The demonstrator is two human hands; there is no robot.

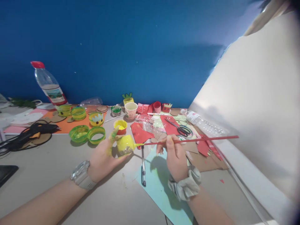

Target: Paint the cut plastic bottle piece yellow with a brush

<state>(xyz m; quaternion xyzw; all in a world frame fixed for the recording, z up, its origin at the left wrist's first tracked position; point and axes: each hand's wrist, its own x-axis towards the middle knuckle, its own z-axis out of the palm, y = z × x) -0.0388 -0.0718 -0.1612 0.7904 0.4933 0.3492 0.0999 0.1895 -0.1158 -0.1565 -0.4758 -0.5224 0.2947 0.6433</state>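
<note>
When viewed across the counter (pixel 105 197), shows crinkled clear plastic (pixel 156 127), flat red paper (pixel 140 132) and, centre left, a rounded green-yellow ring (pixel 96 141). At mid-frame, displays a squat cup (pixel 125 143) in bright yellow, patchily greyish below. Clamped between thumb and fingers of the left grip (pixel 104 156); touched by a slim red brush (pixel 206 139) pinched in the right grip (pixel 176 157).

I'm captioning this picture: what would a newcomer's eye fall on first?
Probably the yellow cup in the left hand, near the middle, with the long red brush in the right hand held against it. Next comes the blue wall across the back, then the red-capped bottle at the back left.
</note>
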